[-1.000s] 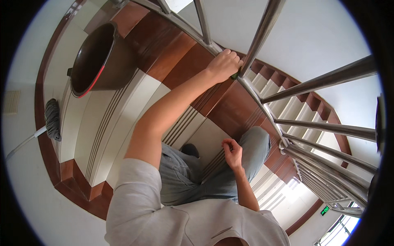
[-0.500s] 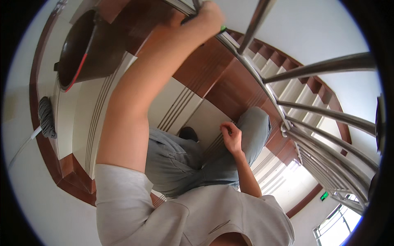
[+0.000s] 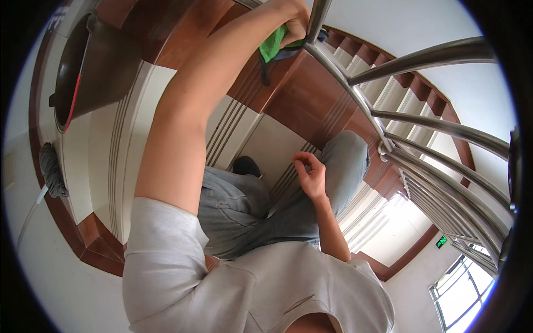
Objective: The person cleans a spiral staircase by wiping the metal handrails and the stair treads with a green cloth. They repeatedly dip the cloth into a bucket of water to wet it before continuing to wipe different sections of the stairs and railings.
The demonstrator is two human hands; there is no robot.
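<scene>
My left arm stretches far forward, and my left hand [image 3: 297, 23] is closed on a cloth [image 3: 272, 45], green with a darker part hanging below. The hand is beside a steel baluster [image 3: 317, 22], where it meets the low steel rail [image 3: 336, 64]; whether the cloth touches the metal is hard to see. Some of the fingers are hidden behind the hand. Over my bent right knee [image 3: 350, 161] my right hand [image 3: 311, 175] hovers or rests with fingers curled in, and nothing shows in it.
Brown and cream stairs [image 3: 272, 136] lie around my legs. On the left stand a dark bucket [image 3: 100, 69] with a red-marked rim and a grey mop head [image 3: 53, 169]. Steel railing bars [image 3: 444, 125] run down the right side; a window [image 3: 463, 288] is at lower right.
My left hand has moved right along the low rail to the baluster, and more of the green cloth shows. My right hand keeps its place by the knee. The view has shifted slightly.
</scene>
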